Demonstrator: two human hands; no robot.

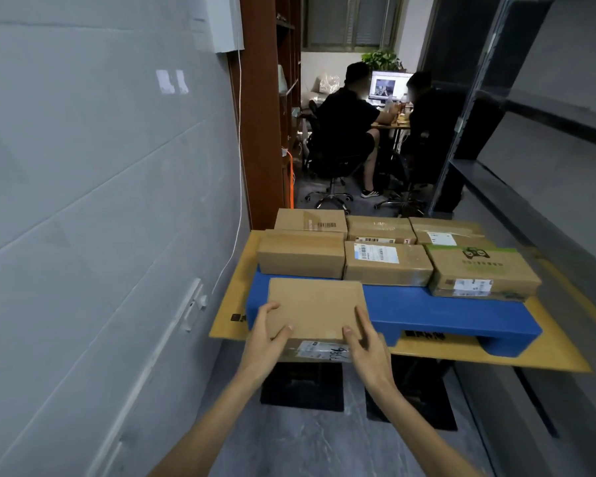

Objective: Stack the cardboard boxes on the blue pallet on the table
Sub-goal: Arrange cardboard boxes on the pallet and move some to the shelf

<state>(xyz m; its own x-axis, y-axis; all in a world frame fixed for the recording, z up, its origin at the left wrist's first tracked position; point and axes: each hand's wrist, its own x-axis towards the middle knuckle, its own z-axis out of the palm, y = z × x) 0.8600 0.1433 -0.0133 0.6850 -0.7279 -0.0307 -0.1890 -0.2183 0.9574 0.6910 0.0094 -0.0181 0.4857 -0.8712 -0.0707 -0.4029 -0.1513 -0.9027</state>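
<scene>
A flat cardboard sheet (pixel 496 352) covers the counter, and the blue pallet (pixel 444 311) sits in its middle. Six boxes (pixel 386 266) fill the far half of the pallet in two rows of three, packed edge to edge. A seventh box (pixel 315 308) lies at the pallet's near left corner, with its labelled near end past the pallet's near edge.

The risk I see is that overhang. Let go now, the box could tip off the pallet's near edge, or stay crooked and leave a gap to the row behind. A hard shove could also nudge the box behind it out of line.

The left hand (pixel 265 339) clasps the box's near left corner and the right hand (pixel 369 346) the near right corner. The fingers (pixel 269 309) are only slightly bent, lying over the top and side edges with thumbs on top.
</scene>
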